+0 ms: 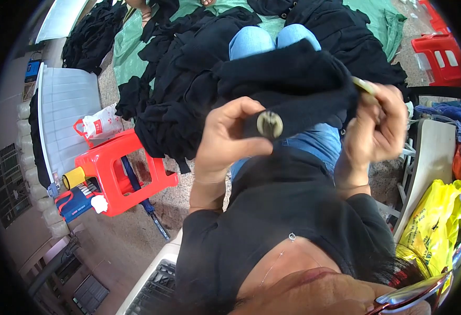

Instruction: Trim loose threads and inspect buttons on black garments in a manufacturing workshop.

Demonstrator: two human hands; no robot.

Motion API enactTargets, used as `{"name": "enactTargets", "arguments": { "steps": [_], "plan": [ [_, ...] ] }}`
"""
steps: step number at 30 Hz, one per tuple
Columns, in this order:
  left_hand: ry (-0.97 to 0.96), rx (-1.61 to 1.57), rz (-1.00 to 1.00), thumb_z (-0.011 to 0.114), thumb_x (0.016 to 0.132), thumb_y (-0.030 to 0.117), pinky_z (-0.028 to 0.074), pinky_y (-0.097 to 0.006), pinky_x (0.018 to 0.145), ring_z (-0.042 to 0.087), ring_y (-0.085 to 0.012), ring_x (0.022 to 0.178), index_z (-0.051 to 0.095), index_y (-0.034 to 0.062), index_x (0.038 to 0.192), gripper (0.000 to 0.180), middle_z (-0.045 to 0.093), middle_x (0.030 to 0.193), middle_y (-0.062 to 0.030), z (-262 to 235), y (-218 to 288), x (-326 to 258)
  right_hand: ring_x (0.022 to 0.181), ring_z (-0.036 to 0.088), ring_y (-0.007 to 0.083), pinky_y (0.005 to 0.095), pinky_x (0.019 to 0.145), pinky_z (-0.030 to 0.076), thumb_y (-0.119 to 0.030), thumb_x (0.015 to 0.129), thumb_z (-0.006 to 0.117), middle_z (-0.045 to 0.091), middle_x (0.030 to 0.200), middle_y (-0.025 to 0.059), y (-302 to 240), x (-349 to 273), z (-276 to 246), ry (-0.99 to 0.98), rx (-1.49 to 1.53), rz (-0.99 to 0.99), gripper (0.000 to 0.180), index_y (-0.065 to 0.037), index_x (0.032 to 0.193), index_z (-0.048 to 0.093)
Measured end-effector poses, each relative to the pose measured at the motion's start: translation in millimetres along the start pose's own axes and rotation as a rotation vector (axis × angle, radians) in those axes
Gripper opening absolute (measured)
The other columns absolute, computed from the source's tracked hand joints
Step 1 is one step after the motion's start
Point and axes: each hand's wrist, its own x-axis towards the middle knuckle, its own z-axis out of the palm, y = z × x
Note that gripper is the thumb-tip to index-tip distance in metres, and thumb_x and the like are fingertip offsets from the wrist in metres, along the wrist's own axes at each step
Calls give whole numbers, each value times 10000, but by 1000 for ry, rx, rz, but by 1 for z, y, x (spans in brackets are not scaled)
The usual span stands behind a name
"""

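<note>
A strip of black knit garment (314, 107) is stretched up in front of my chest. My left hand (222, 139) pinches its left end between thumb and fingers. Right there on the cloth sits a large round button (270, 125), pale with a dark mottled middle. My right hand (380, 123), blurred, is closed at the garment's other end. A thin yellowish tool (366, 85) sticks out of its fingers toward the cloth; its exact kind is unclear. More of the black cloth falls over my jeans-clad knees (251, 43).
Heaps of black garments (188, 79) lie ahead on green sheeting (123, 58). To the left stand a red plastic stool (112, 157), an umbrella (149, 207) and a white tub (70, 100). On the right are another red stool (438, 60) and a yellow plastic bag (432, 218). Someone's bare foot shows at the top.
</note>
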Motion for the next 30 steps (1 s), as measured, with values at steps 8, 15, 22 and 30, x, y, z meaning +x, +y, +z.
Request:
{"name": "enactTargets", "arguments": {
  "steps": [8,15,22,30],
  "plan": [
    [158,-10,-182,705,879,29,508,-213,747,616,-71,827,644,-51,1108,251,670,975,-36,-25,-30,29,641,586,83,231,609,475,-53,851,722,627,715,32,77,-18,26,-128,-182,420,220,-59,1064,666],
    [267,-97,-178,712,882,32,522,-228,813,636,-89,891,647,-65,1131,275,685,1023,-58,-35,-57,35,724,644,194,284,666,495,74,729,656,658,829,84,77,-47,32,-490,-4,213,332,-41,1036,706],
    [318,70,-96,752,847,12,502,-181,751,604,-47,819,669,-41,1073,246,676,950,-7,-25,-66,36,690,659,231,308,605,506,51,704,685,661,854,86,68,-54,53,-539,-4,108,298,-39,986,712],
    [424,624,287,728,857,33,500,-268,864,622,-117,934,653,-34,1101,264,692,1032,-91,-16,-79,42,677,559,111,256,598,416,-38,856,701,587,756,38,71,-71,64,-425,175,501,74,-2,919,691]
  ]
}}
